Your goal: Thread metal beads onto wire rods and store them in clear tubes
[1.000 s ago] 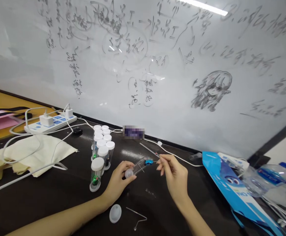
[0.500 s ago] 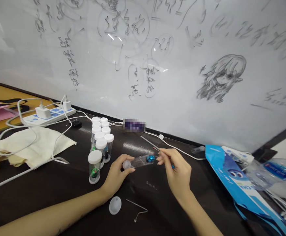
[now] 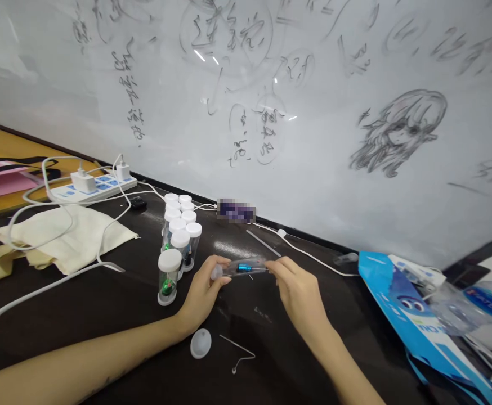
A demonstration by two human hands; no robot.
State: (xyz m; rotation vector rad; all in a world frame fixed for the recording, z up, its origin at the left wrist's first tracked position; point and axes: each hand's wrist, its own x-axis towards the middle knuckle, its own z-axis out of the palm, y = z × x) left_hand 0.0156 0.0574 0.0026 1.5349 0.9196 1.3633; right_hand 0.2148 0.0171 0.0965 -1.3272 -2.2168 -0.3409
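Note:
A small clear tube (image 3: 231,271) lies sideways in my left hand (image 3: 201,295), its white end (image 3: 217,273) between thumb and fingers. Inside the tube is a shiny blue piece (image 3: 244,268), too small to name exactly. Pinched in my right hand (image 3: 300,295) at the tube's right end is a thin metal rod (image 3: 258,269) that reaches in to the blue piece. Below the hands, a round white cap (image 3: 201,343) and a bent thin wire (image 3: 241,355) lie on the dark table.
Several white-capped clear tubes (image 3: 170,261) stand in rows left of my hands, the nearest with a green piece inside. A clear strip (image 3: 263,243) lies behind. Cream cloth (image 3: 68,233), cables and a power strip (image 3: 94,190) are left; a blue bag (image 3: 392,304) is right.
The blue piece has moved left, from near the tube's right end to further inside. My right hand has come closer to the tube. The view has shifted slightly.

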